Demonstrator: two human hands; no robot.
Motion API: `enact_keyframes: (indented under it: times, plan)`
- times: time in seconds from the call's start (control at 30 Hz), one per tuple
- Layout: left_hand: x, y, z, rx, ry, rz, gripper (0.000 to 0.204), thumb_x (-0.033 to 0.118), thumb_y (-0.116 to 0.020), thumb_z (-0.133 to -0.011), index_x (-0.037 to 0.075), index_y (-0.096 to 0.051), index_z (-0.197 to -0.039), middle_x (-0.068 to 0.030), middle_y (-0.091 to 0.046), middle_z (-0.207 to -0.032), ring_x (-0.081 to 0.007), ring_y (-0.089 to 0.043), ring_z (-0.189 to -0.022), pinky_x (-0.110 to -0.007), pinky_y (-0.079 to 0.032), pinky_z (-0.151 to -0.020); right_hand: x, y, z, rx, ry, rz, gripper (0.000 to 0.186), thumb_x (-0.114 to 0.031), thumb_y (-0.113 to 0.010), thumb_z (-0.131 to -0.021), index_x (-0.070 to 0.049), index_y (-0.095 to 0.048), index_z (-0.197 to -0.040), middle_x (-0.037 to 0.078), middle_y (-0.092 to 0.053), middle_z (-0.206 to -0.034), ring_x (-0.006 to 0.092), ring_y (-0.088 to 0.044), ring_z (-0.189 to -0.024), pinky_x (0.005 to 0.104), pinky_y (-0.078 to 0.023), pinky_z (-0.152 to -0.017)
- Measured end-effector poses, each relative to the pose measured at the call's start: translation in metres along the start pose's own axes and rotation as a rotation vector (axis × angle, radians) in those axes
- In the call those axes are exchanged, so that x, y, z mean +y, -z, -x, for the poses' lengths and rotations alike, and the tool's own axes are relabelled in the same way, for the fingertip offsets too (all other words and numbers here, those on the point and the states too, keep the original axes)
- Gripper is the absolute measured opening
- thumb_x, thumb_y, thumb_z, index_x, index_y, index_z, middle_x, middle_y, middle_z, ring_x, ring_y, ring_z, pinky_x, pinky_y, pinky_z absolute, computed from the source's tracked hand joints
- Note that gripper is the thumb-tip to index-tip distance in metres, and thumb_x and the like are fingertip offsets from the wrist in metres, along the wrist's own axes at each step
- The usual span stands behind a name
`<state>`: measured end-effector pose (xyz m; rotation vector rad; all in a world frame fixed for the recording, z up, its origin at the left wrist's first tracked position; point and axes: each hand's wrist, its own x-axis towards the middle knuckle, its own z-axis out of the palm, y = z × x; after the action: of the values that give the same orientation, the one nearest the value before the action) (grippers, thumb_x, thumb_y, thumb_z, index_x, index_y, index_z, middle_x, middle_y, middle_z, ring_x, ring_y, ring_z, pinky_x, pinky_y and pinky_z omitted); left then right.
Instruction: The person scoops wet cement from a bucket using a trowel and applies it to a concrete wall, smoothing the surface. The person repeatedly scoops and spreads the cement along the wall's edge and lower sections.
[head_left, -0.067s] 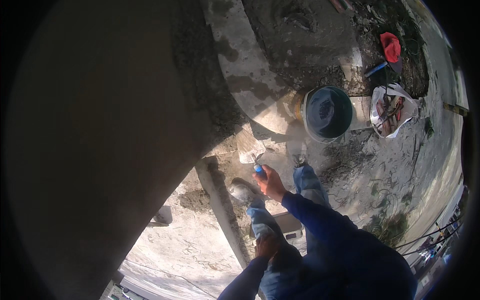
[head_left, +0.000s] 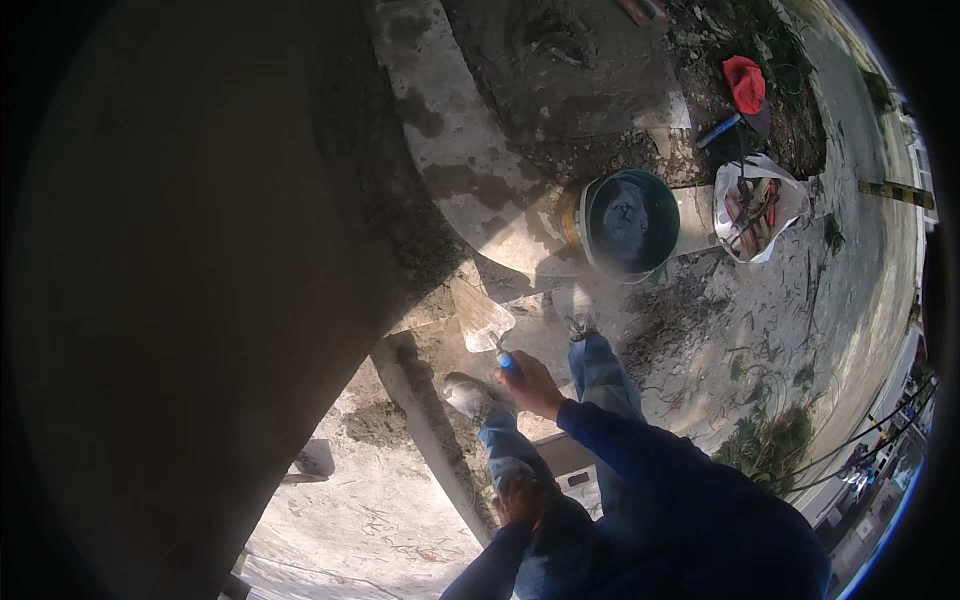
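My right hand (head_left: 534,385) is closed round the blue handle of a trowel (head_left: 478,317). The flat blade, pale with dried mortar, points away from me over the dusty ground, just beyond my left shoe (head_left: 474,396). My left hand (head_left: 522,501) rests on my left leg near the knee, in shade, and appears to hold nothing. Beyond my right shoe stands a round bucket (head_left: 660,262) with dark grey-green insides and what looks like liquid at the bottom.
A large, dark, smooth surface (head_left: 200,250) fills the left side, close by. Right of the bucket sit a white bag (head_left: 787,236) of scraps, a blue-handled tool (head_left: 719,130) and a red cap (head_left: 744,84). A concrete edge (head_left: 430,425) runs beside my left foot.
The whole scene has slid a little to the left in the picture as my head turns. My right hand still grips the trowel, and my left hand stays on the leg.
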<state>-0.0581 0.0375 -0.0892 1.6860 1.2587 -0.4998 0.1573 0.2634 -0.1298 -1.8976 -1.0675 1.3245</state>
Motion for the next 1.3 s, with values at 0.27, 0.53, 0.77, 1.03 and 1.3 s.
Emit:
enact_keyframes:
  times: [0.27,0.53,0.77,1.03,1.3]
  plan:
    - [-0.047,0.092,0.030,0.075,0.054,0.189,0.038,0.040,-0.076,-0.085,0.015,-0.073,-0.113,-0.0102,-0.066,-0.128,-0.0325,-0.055,-0.127,-0.047,-0.040,-0.110,-0.132,0.124,-0.013,0.055,-0.082,-0.364,0.029,-0.030,-0.066,-0.098,-0.004,-0.055,-0.097,0.005,-0.051,-0.072,0.0141,-0.051,-0.064,0.0338,-0.044,-0.059]
    - [-0.026,0.072,0.000,0.054,-0.016,0.047,0.037,0.039,-0.077,-0.081,0.017,-0.073,-0.112,-0.0074,-0.069,-0.119,-0.0299,-0.060,-0.118,-0.047,-0.040,-0.106,-0.177,0.371,-0.167,0.083,0.119,0.637,0.037,-0.016,-0.060,-0.086,-0.001,-0.054,-0.119,0.028,-0.069,-0.102,0.0470,-0.068,-0.096,0.0561,-0.052,-0.087]
    - [0.094,0.029,-0.013,-0.051,0.334,0.238,0.034,0.040,-0.079,-0.079,0.020,-0.074,-0.106,-0.0025,-0.071,-0.115,-0.0279,-0.060,-0.117,-0.049,-0.039,-0.108,-0.039,0.412,-0.308,0.043,-0.142,0.860,0.041,-0.019,-0.057,-0.093,-0.002,-0.056,-0.130,0.024,-0.073,-0.107,0.0436,-0.070,-0.102,0.0528,-0.055,-0.088]
    - [0.142,0.021,-0.026,-0.201,0.267,0.263,0.035,0.036,-0.078,-0.082,0.014,-0.074,-0.109,-0.0127,-0.072,-0.111,-0.0329,-0.065,-0.110,-0.047,-0.047,-0.102,-0.012,0.396,-0.416,-0.119,-0.240,1.011,0.046,-0.010,-0.060,-0.092,-0.004,-0.053,-0.138,0.022,-0.070,-0.120,0.0396,-0.071,-0.106,0.0546,-0.057,-0.088]
    - [0.164,-0.008,-0.033,-0.081,0.072,0.401,0.047,0.041,-0.078,-0.082,0.010,-0.072,-0.117,-0.0176,-0.072,-0.112,-0.0357,-0.068,-0.109,-0.047,-0.053,-0.095,0.012,0.424,-0.320,-0.115,-0.150,0.666,0.040,-0.017,-0.063,-0.092,0.000,-0.050,-0.126,0.027,-0.069,-0.110,0.0436,-0.067,-0.106,0.0490,-0.054,-0.089]
